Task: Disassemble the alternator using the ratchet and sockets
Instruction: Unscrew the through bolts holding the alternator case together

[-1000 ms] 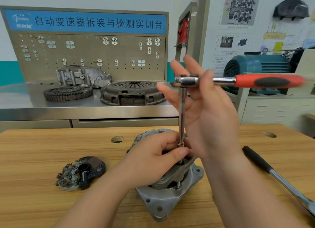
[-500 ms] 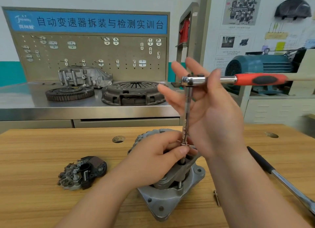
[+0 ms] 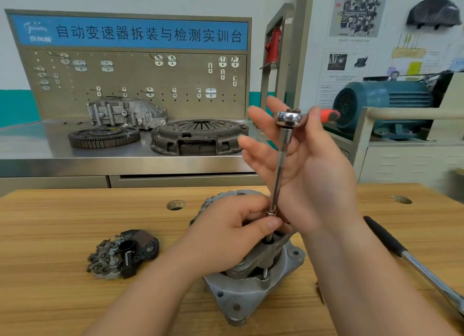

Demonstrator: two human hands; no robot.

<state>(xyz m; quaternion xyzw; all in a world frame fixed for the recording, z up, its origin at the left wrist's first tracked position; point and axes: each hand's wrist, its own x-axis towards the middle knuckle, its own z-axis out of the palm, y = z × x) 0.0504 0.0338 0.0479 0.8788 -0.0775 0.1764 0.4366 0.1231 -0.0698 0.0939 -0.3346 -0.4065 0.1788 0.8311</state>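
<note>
The grey alternator stands on the wooden bench, near the middle of its front. A long chrome extension bar rises upright from its top. My left hand grips the bar's lower end where it meets the alternator; any socket there is hidden by the fingers. The ratchet sits on top of the bar, its red handle pointing away to the right. My right hand holds the ratchet, thumb hooked over the handle near the head and fingers straight behind it.
A dark removed rectifier part lies to the alternator's left. A black-handled breaker bar lies at the right. Round holes dot the bench. Behind, a steel counter carries a clutch cover, flywheel and housing.
The red handle has swung from pointing right to pointing away from me, turned by my right hand. My left hand has kept its grip at the bar's base.
</note>
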